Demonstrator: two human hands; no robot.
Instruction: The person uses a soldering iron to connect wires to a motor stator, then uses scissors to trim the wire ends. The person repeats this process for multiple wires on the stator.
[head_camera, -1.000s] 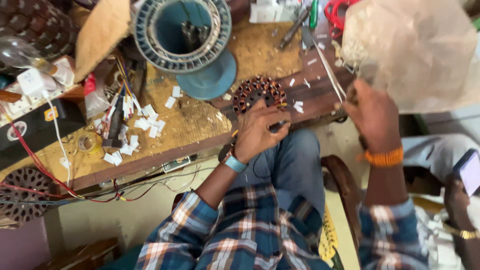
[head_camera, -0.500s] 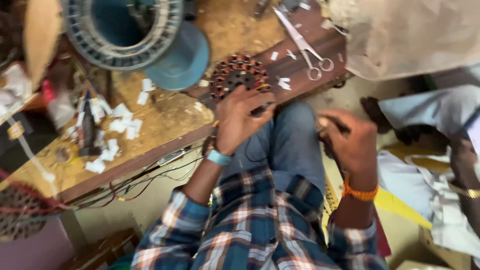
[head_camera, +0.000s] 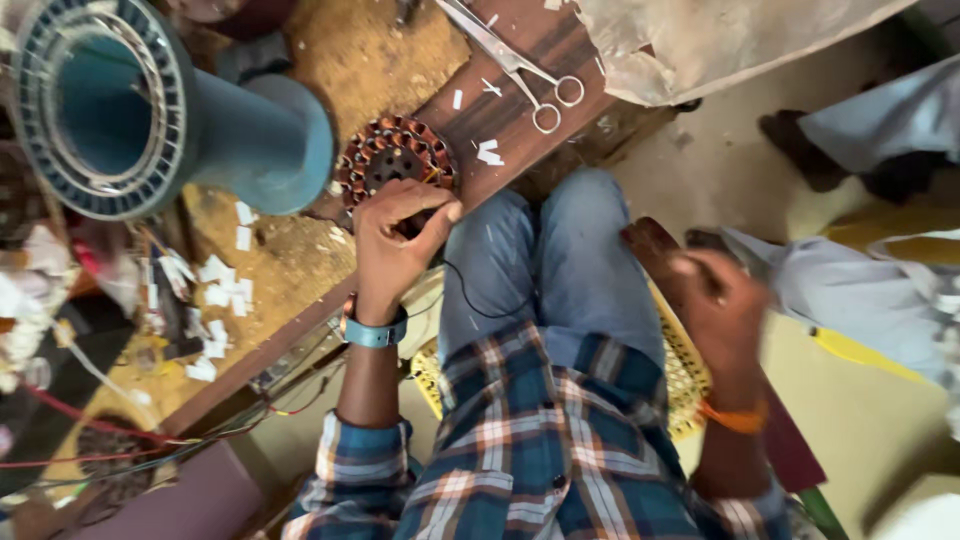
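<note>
Round copper-wound stator (head_camera: 395, 160) — ribbed, reddish coils — lies at the worn wooden bench (head_camera: 330, 60) edge. Left hand (head_camera: 395, 240) arches over it, fingertips pinched on its near rim. Right hand (head_camera: 722, 300) — blurred, finger state indeterminate — hangs beside the thigh.

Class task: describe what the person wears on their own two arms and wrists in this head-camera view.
Both arms wear a blue, white and orange plaid shirt, cuffs ending partway up the forearm. The left hand has a teal band at its wrist; the right hand, blurred, has an orange thread band.
</note>
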